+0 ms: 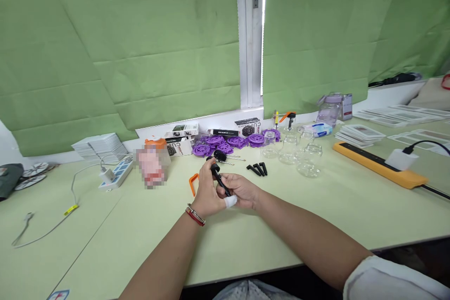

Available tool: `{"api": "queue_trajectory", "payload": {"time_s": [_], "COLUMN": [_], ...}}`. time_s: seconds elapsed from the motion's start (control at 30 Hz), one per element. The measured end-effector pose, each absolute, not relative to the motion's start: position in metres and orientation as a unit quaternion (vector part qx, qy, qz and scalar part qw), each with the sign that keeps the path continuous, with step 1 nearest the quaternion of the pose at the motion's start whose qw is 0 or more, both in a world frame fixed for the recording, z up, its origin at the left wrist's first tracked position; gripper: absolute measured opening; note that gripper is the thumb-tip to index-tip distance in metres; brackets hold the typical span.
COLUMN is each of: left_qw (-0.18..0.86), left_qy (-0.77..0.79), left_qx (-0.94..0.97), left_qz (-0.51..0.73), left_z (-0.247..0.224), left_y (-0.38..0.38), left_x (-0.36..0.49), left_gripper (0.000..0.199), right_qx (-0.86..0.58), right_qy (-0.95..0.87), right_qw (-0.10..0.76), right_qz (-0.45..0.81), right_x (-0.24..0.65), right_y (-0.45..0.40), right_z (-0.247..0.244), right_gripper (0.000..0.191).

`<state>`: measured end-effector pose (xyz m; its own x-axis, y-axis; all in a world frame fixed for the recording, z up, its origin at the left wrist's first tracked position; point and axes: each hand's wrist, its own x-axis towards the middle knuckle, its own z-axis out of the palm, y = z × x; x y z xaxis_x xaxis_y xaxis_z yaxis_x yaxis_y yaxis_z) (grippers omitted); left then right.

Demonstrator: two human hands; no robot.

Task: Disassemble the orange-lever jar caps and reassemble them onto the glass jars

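A black tube-shaped part with a wider round cap (220, 179) is held between both hands above the table, tilted with its cap end up and left. My left hand (206, 193) wraps round the cap end; white tape covers its thumb. My right hand (244, 190) pinches the lower end, its fingertips partly hidden. Just left of the hands lies an orange angled piece (192, 183). Beyond them are black-handled screwdrivers (220, 155). Three black L-shaped pieces (259, 169) lie to the right, near several clear glass jars (309, 166).
Purple wheel-shaped parts (225, 143) and small boxes (181, 145) line the back. An orange-and-black pump-like piece (290, 119) stands behind the jars. At right is a yellow power strip (379, 164); at left, a white one (117, 176) with a cable (49, 239).
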<state>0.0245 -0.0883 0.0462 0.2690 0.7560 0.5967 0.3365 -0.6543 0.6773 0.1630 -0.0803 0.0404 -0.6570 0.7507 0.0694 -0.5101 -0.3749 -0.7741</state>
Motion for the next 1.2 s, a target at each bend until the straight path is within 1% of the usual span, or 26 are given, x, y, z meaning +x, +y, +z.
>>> {"api": "queue_trajectory", "payload": {"time_s": [0.13,0.27,0.47,0.63,0.77,0.87,1.07,1.2], "left_qw": [0.221,0.202,0.108,0.069,0.071,0.067,0.073,0.104], "left_qy": [0.362,0.378,0.400,0.409,0.427,0.433,0.439,0.437], "left_qx": [0.762,0.773,0.815,0.821,0.807,0.810,0.814,0.813], "left_qz": [0.489,0.467,0.405,0.392,0.401,0.390,0.373,0.371], "left_z": [0.050,0.052,0.050,0.048,0.048,0.048,0.052,0.055], "left_y": [-0.091,-0.091,-0.086,-0.085,-0.086,-0.086,-0.086,-0.089], "left_x": [0.026,0.026,0.024,0.025,0.025,0.024,0.022,0.022], "left_gripper": [0.106,0.103,0.099,0.102,0.107,0.107,0.100,0.097], "right_qx": [-0.163,-0.186,-0.227,-0.273,-0.293,-0.296,-0.287,-0.264], "right_qy": [-0.409,-0.428,-0.449,-0.452,-0.461,-0.472,-0.528,-0.507], "right_qw": [0.385,0.400,0.411,0.434,0.433,0.428,0.417,0.392], "right_qz": [0.811,0.789,0.760,0.730,0.717,0.712,0.681,0.721], "right_x": [0.164,0.165,0.162,0.157,0.157,0.158,0.160,0.165], "right_y": [-0.082,-0.081,-0.076,-0.080,-0.085,-0.085,-0.079,-0.075], "right_z": [0.045,0.046,0.038,0.041,0.048,0.048,0.042,0.044], "right_gripper": [0.035,0.035,0.036,0.040,0.043,0.043,0.047,0.051]}}
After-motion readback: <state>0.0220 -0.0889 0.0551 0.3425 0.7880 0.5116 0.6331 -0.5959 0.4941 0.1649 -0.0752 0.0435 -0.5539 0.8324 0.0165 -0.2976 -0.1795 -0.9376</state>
